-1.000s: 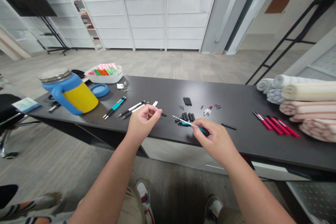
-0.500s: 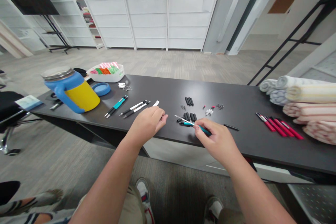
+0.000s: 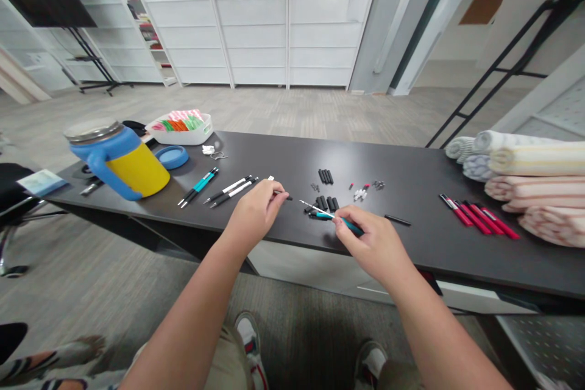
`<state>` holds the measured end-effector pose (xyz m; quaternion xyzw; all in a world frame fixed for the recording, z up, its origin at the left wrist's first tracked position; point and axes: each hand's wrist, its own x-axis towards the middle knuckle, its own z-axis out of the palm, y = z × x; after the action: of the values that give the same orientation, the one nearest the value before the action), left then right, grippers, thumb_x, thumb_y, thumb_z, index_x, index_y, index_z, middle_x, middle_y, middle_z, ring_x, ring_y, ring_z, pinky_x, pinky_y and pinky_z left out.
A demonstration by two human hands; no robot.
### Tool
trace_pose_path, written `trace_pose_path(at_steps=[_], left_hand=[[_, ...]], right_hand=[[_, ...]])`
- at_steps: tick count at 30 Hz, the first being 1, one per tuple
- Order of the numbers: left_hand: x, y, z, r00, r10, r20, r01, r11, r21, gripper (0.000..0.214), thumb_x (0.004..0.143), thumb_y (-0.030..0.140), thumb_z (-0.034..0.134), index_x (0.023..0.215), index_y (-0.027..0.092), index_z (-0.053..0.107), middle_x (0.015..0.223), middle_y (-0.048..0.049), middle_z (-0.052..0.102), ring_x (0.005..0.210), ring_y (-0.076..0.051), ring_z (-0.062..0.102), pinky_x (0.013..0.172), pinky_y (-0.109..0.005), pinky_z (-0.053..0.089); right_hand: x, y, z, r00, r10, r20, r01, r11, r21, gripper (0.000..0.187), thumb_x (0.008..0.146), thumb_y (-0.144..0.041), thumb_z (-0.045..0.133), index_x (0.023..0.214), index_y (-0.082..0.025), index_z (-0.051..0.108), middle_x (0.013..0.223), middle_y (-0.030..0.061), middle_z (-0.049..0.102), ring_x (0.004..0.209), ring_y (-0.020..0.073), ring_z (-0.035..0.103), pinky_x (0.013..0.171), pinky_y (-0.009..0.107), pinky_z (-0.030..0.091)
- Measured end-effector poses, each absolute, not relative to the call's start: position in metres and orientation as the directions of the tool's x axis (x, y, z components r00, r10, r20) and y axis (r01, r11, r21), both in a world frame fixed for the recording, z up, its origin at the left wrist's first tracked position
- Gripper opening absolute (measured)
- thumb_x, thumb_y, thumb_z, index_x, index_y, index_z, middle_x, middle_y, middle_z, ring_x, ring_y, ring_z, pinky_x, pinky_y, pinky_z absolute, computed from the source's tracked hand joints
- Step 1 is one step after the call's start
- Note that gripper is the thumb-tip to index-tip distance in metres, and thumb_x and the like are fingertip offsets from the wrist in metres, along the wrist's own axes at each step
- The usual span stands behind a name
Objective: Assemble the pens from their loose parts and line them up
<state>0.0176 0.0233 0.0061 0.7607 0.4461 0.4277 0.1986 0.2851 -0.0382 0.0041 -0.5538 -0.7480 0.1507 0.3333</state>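
Observation:
My right hand pinches a teal pen barrel, from which a thin white and silvery inner tube points left. Across from that tube, my left hand is closed on a small dark pen part; its exact kind is too small to tell. A slim gap separates the part from the tube's end. Black grip sleeves lie just behind the tube, with another teal piece beside them. White-and-black pens are left of my left hand, partly hidden by it.
Further back lie more black sleeves, small springs and white pieces. A black stick and red pens are to the right, near rolled towels. Teal pens, a blue-yellow jug and a white basket stand left.
The small dark part now shows sticking out of my left fingertips, pointing right. My right hand still holds the teal barrel in nearly the same place; the view has shifted slightly.

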Motion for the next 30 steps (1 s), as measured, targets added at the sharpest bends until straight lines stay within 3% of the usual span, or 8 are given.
trace_pose_path(at_steps=[3,6,9,14,17,21,25,30], left_hand=[[0.026,0.023,0.006,0.072,0.961,0.266,0.001,-0.266,0.964,0.03,0.103,0.052,0.061,0.099,0.022,0.062,0.076,0.0016,0.056,0.063,-0.013,0.049,0.063,-0.026,0.041],[0.03,0.025,0.008,0.217,0.975,0.038,-0.481,0.073,0.874,0.034,0.097,0.051,0.072,0.096,0.019,0.059,0.074,0.0047,0.048,0.056,-0.008,0.039,0.056,-0.022,0.038],[0.027,0.027,0.012,0.296,0.955,-0.024,-0.642,0.217,0.735,0.031,0.094,0.042,0.08,0.095,0.018,0.06,0.073,0.006,0.043,0.056,-0.006,0.036,0.055,-0.019,0.037],[0.021,0.026,0.012,0.331,0.943,-0.032,-0.662,0.256,0.704,0.029,0.097,0.043,0.075,0.093,0.018,0.06,0.073,0.0061,0.04,0.054,-0.006,0.034,0.056,-0.019,0.04],[0.022,0.025,0.011,0.339,0.941,-0.017,-0.635,0.243,0.733,0.031,0.098,0.046,0.074,0.093,0.019,0.059,0.072,0.0061,0.039,0.054,-0.007,0.034,0.057,-0.02,0.041],[0.025,0.023,0.011,0.321,0.947,0.009,-0.587,0.191,0.786,0.031,0.097,0.047,0.075,0.094,0.019,0.061,0.073,0.0055,0.044,0.056,-0.007,0.036,0.059,-0.021,0.042],[0.032,0.021,0.007,0.272,0.96,0.062,-0.472,0.077,0.878,0.032,0.094,0.047,0.078,0.096,0.018,0.063,0.073,0.0039,0.052,0.061,-0.008,0.045,0.065,-0.024,0.045],[0.037,0.02,0.0,0.235,0.968,0.084,-0.351,0.003,0.936,0.033,0.096,0.048,0.075,0.097,0.017,0.064,0.078,0.0011,0.061,0.067,-0.01,0.056,0.068,-0.023,0.047]], right_hand=[[0.287,-0.038,0.005,-0.145,0.934,0.326,0.699,0.33,-0.635,0.019,0.099,-0.035,0.057,0.089,-0.024,0.069,0.077,-0.0006,0.071,0.068,0.0181,0.063,0.065,0.029,0.043],[0.292,-0.038,0.003,-0.097,0.943,0.32,0.628,0.307,-0.715,0.021,0.1,-0.039,0.058,0.09,-0.024,0.069,0.079,0.0001,0.069,0.071,0.0182,0.062,0.067,0.029,0.044],[0.299,-0.036,-0.002,-0.045,0.955,0.292,0.447,0.28,-0.85,0.026,0.102,-0.046,0.059,0.092,-0.023,0.069,0.078,0.0012,0.063,0.069,0.0175,0.056,0.064,0.03,0.042],[0.306,-0.032,-0.005,0.047,0.97,0.24,-0.011,0.241,-0.97,0.027,0.099,-0.05,0.061,0.09,-0.025,0.061,0.065,-0.0045,0.037,0.053,0.0135,0.032,0.048,0.027,0.025],[0.309,-0.032,-0.005,0.062,0.97,0.235,-0.085,0.24,-0.967,0.024,0.098,-0.048,0.062,0.088,-0.026,0.059,0.065,-0.0052,0.035,0.051,0.013,0.029,0.047,0.026,0.023],[0.309,-0.034,-0.007,-0.023,0.965,0.26,0.163,0.26,-0.952,0.028,0.101,-0.049,0.061,0.092,-0.023,0.066,0.069,-0.0016,0.049,0.056,0.0144,0.04,0.052,0.028,0.032],[0.3,-0.039,-0.001,-0.116,0.941,0.316,0.521,0.329,-0.788,0.022,0.1,-0.04,0.061,0.092,-0.023,0.072,0.079,0.0013,0.066,0.071,0.0181,0.059,0.067,0.03,0.045],[0.291,-0.041,0.006,-0.178,0.932,0.316,0.614,0.356,-0.704,0.02,0.099,-0.036,0.058,0.092,-0.024,0.072,0.076,-0.0009,0.068,0.068,0.0173,0.062,0.065,0.028,0.044]])
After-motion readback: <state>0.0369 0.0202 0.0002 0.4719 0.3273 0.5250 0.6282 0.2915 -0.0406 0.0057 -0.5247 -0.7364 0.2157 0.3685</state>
